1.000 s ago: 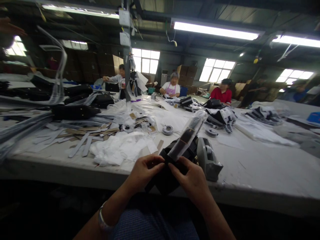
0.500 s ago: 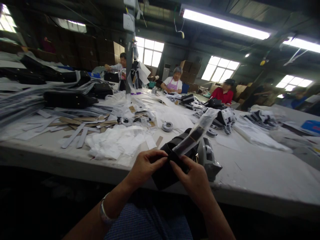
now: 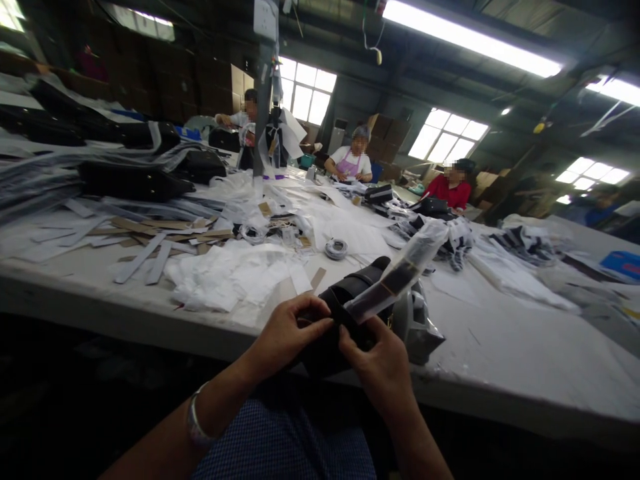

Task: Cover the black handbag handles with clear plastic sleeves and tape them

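Blue checked cloth (image 3: 285,443) is nearest, below the front edge of the white table (image 3: 515,340). To its left comes the left forearm, with a pale bracelet (image 3: 196,417) on the wrist. The left hand (image 3: 295,330) has its thumb and forefinger almost closed, and they pinch the rim of a black bag (image 3: 327,352). The right hand (image 3: 383,360) is bent around the same rim, thumb on the near side; its other fingertips are partly hidden. Between the two thumbs only a narrow gap remains. The bag is across the table's front edge, its lower part in shadow, so I cannot tell what it rests on. From its top a plastic-wrapped strap (image 3: 400,275) rises at a slant to the right.

Just beside the bag, on the right, a grey tape dispenser (image 3: 419,323) limits the room on that side; past it, the bare tabletop extends widely. To the left, a heap of white sheets (image 3: 225,275) reaches near the edge, with flat strips (image 3: 155,233) behind. Farther, a coil (image 3: 336,249) lies alone in front of loose white material. More black bags (image 3: 133,181) are piled at far left. Beyond, a person in red (image 3: 447,189) and a person in a purple apron (image 3: 350,163) sit before bright windows.
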A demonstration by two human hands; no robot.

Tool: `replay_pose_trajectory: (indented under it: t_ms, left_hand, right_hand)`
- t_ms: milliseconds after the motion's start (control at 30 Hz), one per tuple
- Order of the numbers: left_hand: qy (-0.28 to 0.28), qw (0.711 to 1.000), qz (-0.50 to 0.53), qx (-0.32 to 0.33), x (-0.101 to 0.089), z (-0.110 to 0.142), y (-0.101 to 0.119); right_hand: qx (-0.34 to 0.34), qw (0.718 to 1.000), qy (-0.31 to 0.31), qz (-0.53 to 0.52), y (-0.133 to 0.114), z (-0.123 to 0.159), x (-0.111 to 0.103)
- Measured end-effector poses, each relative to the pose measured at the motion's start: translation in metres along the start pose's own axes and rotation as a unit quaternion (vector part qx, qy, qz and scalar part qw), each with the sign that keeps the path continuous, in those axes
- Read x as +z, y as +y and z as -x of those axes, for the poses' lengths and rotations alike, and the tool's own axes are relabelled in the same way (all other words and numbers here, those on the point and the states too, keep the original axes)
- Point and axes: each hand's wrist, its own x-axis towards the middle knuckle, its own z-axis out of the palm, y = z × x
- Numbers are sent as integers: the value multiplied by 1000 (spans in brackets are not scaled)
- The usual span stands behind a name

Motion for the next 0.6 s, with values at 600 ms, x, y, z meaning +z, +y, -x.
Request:
replay_pose_trajectory:
  t_ms: [600]
  left_hand:
    - [-16,1000,-17,9,10,2,-6]
  right_hand:
    - [1,991,-56,-126,15,7,-8]
